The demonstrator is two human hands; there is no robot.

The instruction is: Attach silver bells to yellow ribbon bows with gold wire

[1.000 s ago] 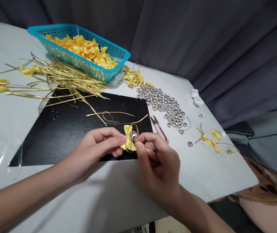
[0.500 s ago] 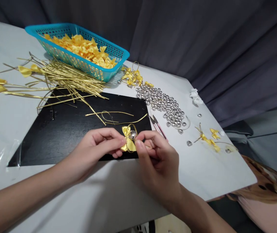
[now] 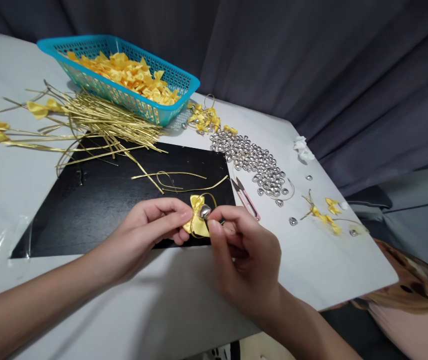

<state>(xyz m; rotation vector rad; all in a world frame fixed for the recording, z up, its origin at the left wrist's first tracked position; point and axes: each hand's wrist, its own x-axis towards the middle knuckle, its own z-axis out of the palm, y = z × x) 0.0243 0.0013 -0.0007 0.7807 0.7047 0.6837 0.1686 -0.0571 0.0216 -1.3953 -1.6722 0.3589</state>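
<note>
I see gold ties [image 3: 105,120] fanned out at the left before a blue basket [image 3: 157,117] of bows [image 3: 124,72], with loose bells [image 3: 249,155] and snips [image 3: 247,200] farther right on the counter [image 3: 311,265], seemingly spread to keep each supply within reach. Over the near part of the black board [image 3: 97,210], my left hand [image 3: 163,220] pinches a yellow bow [image 3: 198,223], apparently to steady it; my right hand [image 3: 247,250], thumb and forefinger nearly together, seems to pinch a looped gold cord [image 3: 210,194] just beside the silver bell [image 3: 204,212] at the bow's right side, its exact hold hidden.
</note>
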